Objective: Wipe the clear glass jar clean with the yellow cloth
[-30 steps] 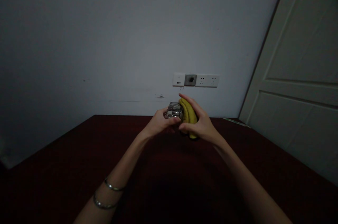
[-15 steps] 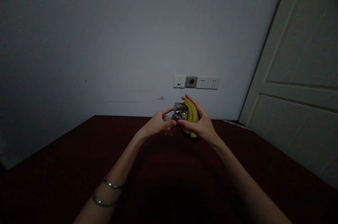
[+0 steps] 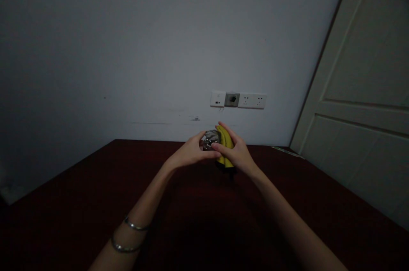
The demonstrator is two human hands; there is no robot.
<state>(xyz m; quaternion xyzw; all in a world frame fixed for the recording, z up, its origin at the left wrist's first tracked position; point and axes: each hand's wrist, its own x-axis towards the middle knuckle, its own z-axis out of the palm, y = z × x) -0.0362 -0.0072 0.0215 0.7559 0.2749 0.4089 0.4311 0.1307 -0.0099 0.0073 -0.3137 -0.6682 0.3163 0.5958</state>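
Observation:
My left hand (image 3: pixel 191 151) curls around the left side of a small, clear, shiny object (image 3: pixel 210 139) that looks like glass or plastic. Its exact kind is hard to make out in the dim light. Against the right side of that object lies a folded yellow cloth (image 3: pixel 228 139) with a dark lower edge. My right hand (image 3: pixel 240 155) is closed around the cloth, its thumb across the front and touching the clear object. Both hands meet above the dark red tabletop (image 3: pixel 134 185). The far fingers of my left hand are hidden.
Behind the table rises a pale wall (image 3: pixel 153 49) with a row of socket plates (image 3: pixel 252 100) above the table's back edge. A panelled door (image 3: pixel 361 92) stands at the right. A thin flat strip (image 3: pixel 287 152) lies near the back right corner.
The clear object and the yellow cloth have moved slightly left and down. My left hand has wrapped further around the clear object, its thumb now reaching across toward the cloth.

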